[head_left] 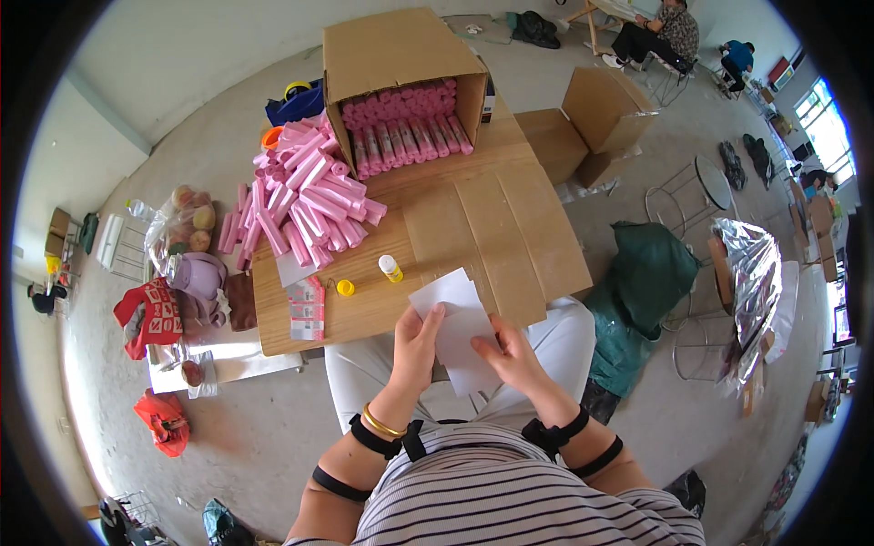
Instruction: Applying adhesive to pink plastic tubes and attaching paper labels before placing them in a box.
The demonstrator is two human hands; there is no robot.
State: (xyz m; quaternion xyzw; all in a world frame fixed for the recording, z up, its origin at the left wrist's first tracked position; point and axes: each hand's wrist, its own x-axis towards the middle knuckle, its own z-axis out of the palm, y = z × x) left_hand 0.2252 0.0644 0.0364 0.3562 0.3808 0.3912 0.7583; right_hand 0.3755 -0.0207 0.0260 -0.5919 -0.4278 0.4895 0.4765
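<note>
White paper sheets [462, 317] are held over my lap, just off the table's near edge. My left hand [417, 348] pinches them at the left, thumb on top. On the right side, my right hand [515, 362] grips the sheets with its thumb across their face. Beyond my hands, an uncapped glue stick [390, 269] stands upright on the wooden table [357, 320]. Its yellow cap [345, 288] lies to the left. A small stack of pink-and-white printed labels [307, 318] rests near the table's left edge.
A heap of pink rolls [314, 196] covers the table's far left. Behind it, an open cardboard box [401, 55] holds more rolls in rows. Flattened cardboard [496, 237] lies at the right. Stools [712, 182], a green bag [642, 273] and seated people are farther off.
</note>
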